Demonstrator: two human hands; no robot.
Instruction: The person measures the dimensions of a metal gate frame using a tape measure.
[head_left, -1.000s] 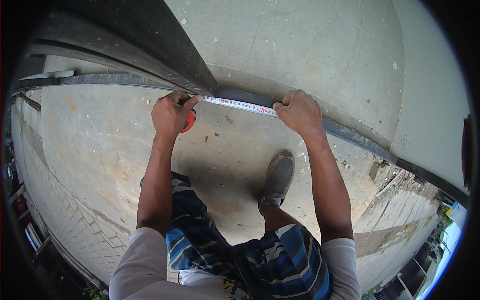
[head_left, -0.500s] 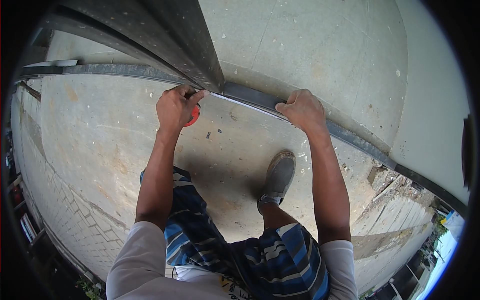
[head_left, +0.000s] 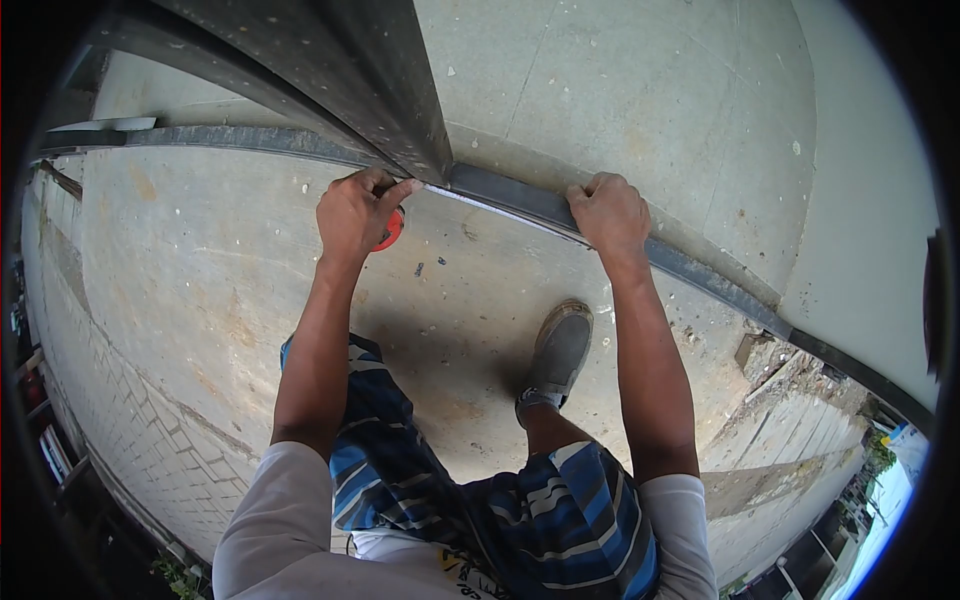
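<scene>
A white tape measure blade (head_left: 500, 212) is stretched along the near side of a dark metal rail (head_left: 510, 195). The red case of the tape measure (head_left: 390, 234) shows partly behind my left hand (head_left: 350, 212). That hand is closed, its thumb and forefinger pinching the blade by the foot of a dark metal post (head_left: 400, 110). Farther right, my right hand (head_left: 612, 218) is closed over the rail, with its fingers curled on the top edge. The blade's right end lies close to this hand; whether they touch is hard to see.
My shoe (head_left: 562, 345) stands on the concrete floor (head_left: 460, 300) below the rail. Beyond the rail lies a smoother concrete surface (head_left: 620, 90). Broken concrete (head_left: 770, 365) sits by the rail at right, and paving blocks (head_left: 150, 430) run along the left.
My right hand has moved slightly up on the rail, and its thumb has shifted from the near side to the top. My left hand stays almost in place.
</scene>
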